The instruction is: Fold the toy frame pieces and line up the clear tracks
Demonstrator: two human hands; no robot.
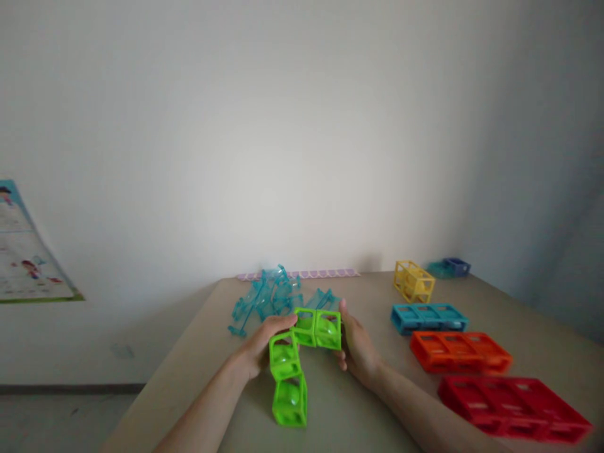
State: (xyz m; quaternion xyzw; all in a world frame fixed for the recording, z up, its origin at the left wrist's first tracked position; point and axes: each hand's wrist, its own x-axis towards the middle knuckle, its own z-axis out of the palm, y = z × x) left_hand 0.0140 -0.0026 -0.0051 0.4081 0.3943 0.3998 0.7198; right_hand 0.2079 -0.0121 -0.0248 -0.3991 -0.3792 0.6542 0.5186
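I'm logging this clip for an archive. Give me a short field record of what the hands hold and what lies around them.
left hand: grips the bright green plastic chain of hollow cube frames at its bend
right hand: holds the chain's upper right end
surface: beige table
behind hands: pile of clear teal plastic track pieces
right side, far to near: yellow cube frame block, teal flat frame block, orange flat frame block, red flat frame block

Single head-worn view, facing forward and slightly down across a tan table (519, 314).

Camera sits above the near table edge, close over both forearms; the left hand (264, 343) and right hand (356, 346) land low centre. The wall (302, 126) fills the upper half, far edge of the table mid-frame. No second view overlaps.
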